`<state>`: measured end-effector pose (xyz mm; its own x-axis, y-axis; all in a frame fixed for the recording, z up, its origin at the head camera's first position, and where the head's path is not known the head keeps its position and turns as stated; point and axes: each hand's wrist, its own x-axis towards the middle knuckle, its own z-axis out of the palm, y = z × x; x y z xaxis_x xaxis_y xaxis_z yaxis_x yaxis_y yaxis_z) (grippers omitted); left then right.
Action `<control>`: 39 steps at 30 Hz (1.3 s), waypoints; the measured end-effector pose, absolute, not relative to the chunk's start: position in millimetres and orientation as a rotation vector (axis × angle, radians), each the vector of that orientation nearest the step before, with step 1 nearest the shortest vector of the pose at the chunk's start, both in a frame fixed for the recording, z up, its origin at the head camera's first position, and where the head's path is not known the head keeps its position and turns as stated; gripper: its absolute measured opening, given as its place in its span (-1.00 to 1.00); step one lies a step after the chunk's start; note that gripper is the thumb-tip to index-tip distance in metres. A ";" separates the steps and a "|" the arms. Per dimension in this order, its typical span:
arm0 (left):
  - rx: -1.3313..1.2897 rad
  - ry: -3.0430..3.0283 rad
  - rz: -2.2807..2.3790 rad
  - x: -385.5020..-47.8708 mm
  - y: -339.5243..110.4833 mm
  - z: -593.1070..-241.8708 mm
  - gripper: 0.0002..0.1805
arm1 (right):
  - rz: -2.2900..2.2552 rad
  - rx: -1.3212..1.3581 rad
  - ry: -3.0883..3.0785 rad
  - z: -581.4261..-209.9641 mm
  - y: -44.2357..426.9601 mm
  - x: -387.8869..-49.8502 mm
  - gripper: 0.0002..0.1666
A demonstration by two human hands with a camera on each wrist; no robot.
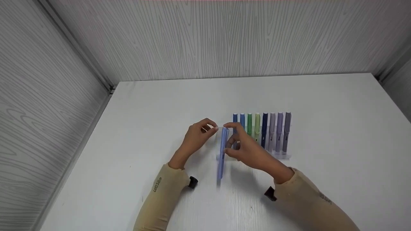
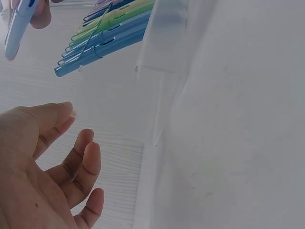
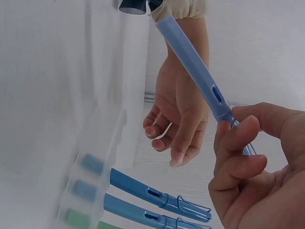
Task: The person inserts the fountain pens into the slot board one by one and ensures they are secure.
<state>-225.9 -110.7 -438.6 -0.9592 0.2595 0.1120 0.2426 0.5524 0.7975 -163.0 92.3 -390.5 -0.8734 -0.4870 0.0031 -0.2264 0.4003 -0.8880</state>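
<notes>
My right hand [image 1: 245, 149] pinches a light blue pen [image 3: 190, 62] near its clipped cap, between thumb and fingers. The pen is held off the table, in front of the left part of a clear pen stand [image 2: 114, 95]. Thumb and index finger of my left hand [image 1: 196, 136] meet at the stand's left edge and pinch its corner; the other fingers curl loosely. In the stand lean several capped pens in a row: two blue pens [image 1: 242, 118], a green pen [image 1: 249, 123], a yellow-green pen [image 1: 257, 123], a navy pen [image 1: 265, 123] and purplish pens [image 1: 280, 123].
A white table [image 1: 154, 106] carries the stand. Wood-grained panels [image 1: 205, 38] rise behind it and at the sides. Dark wrist cameras [image 1: 193, 182] stick out from beige sleeves [image 1: 170, 189].
</notes>
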 end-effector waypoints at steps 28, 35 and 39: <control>0.398 2.760 1.392 -226.4 -110.0 -438.2 -0.82 | -1.308 -0.605 2.968 -392.1 92.6 -171.9 -0.26; 0.395 2.765 1.390 -226.4 -110.2 -439.2 -0.81 | -1.222 -0.573 3.049 -395.4 90.3 -172.3 -0.26; 0.384 2.766 1.388 -225.8 -109.7 -439.2 -0.82 | -1.200 -0.577 3.083 -399.0 89.4 -173.3 -0.27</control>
<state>-225.8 -109.7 -439.2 -0.9694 0.2286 0.0890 0.2080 0.5734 0.7924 -173.3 89.4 -399.0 -0.9183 -0.2345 0.3190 -0.3885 0.6893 -0.6115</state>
